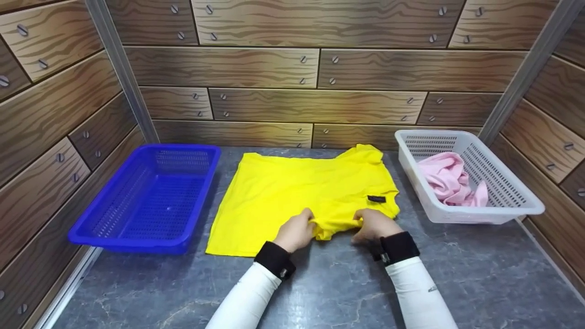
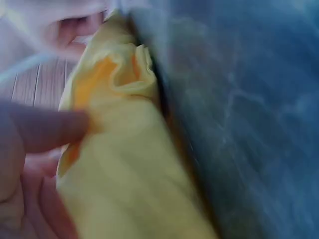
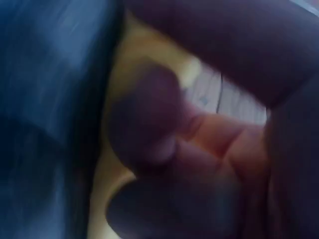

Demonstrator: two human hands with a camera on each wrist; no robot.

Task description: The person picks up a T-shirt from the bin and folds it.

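Note:
A yellow T-shirt (image 1: pixel 283 192) lies spread on the table, its lower hem toward the left and a dark neck label (image 1: pixel 376 199) at the right. Along its near edge, my left hand (image 1: pixel 296 230) pinches a bunched part of the cloth. In the left wrist view the thumb (image 2: pixel 55 130) presses on the yellow fabric (image 2: pixel 129 164), with fingers behind it. My right hand (image 1: pixel 375 226) grips the same near edge by the neck end. Its curled fingers (image 3: pixel 144 119) are against the cloth in the right wrist view, which is dark and blurred.
To the left stands a blue plastic basket (image 1: pixel 197 219) with nothing seen inside. A white basket (image 1: pixel 498 211) at the right holds a crumpled pink cloth (image 1: pixel 445 178). Wood-patterned walls (image 1: pixel 265 68) enclose the grey marbled tabletop (image 1: pixel 329 292) at the back and both sides.

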